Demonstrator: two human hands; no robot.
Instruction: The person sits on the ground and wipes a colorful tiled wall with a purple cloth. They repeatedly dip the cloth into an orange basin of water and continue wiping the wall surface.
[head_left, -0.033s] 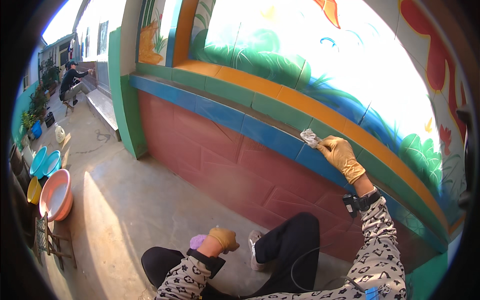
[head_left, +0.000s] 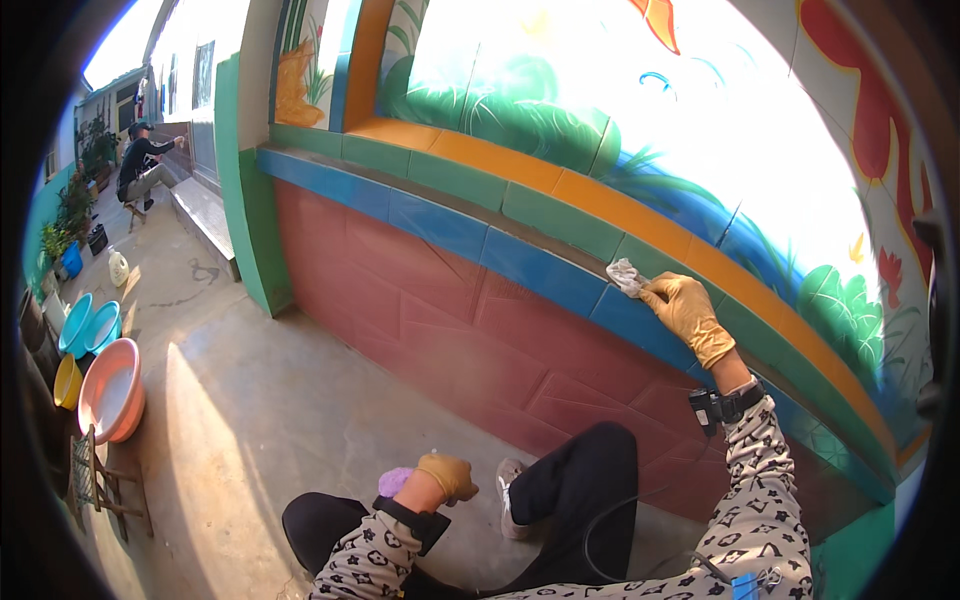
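In a tan glove, my right hand (head_left: 684,315) is closed around a crumpled white rag (head_left: 626,277). The rag rests at the ledge (head_left: 540,240), where blue tiles (head_left: 430,222) meet the green tile row (head_left: 562,222) above. Low in front of me, my left hand (head_left: 449,478), gloved the same way, is curled closed over my lap. Its fingertips are turned away, so what it holds, if anything, is hidden. A purple cloth (head_left: 394,482) shows just behind that wrist, and I cannot tell whether the hand touches it.
Painted tiles (head_left: 520,110) rise above the ledge; a red-brown wall (head_left: 420,290) drops below it. At left stand a pink basin (head_left: 112,390), blue basins (head_left: 103,326), a yellow basin (head_left: 68,382) and a small stool (head_left: 105,480). Farther back, a person (head_left: 145,165) sits by the wall.
My right hand and the rag have shifted very slightly to the right along the ledge. My left hand has stayed in place.
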